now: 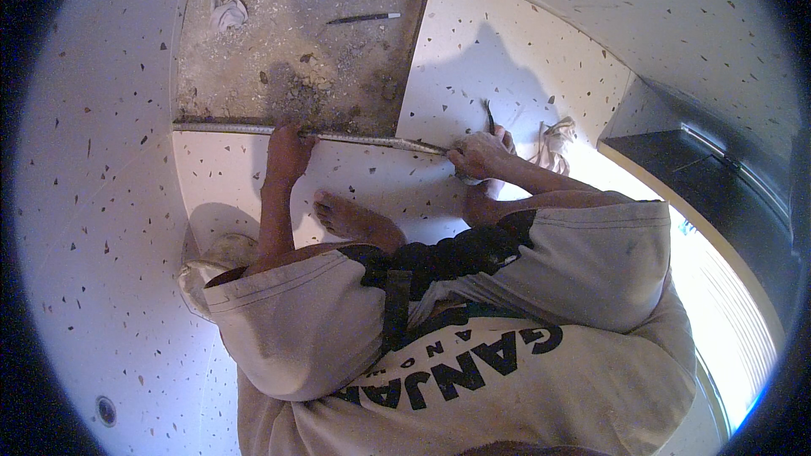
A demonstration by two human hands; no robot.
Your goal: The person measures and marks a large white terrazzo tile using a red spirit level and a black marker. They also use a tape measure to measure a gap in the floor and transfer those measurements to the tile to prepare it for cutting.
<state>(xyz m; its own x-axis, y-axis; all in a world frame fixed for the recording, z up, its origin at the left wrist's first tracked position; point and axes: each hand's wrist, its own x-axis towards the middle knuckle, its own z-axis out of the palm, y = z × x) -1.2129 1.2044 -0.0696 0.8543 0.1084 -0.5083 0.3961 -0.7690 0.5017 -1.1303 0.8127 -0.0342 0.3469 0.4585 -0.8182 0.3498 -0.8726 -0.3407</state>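
A metal measuring tape stretches along the border between the bare, debris-strewn patch of floor and the speckled white tile. My left hand has its fingers closed on the tape near the middle of that border. At the tape's right end, my right hand is closed on it, and a thin dark pen-like item sticks up from the same hand. Whatever else is in that palm is hidden. Another tile lies beyond, right of the patch. My bare feet rest below the tape.
A pen and crumpled cloth lie on the rough patch. Another cloth is beside my right hand. A bucket stands by my left forearm. Speckled walls enclose me; a dark ledge is at right, a drain lower left.
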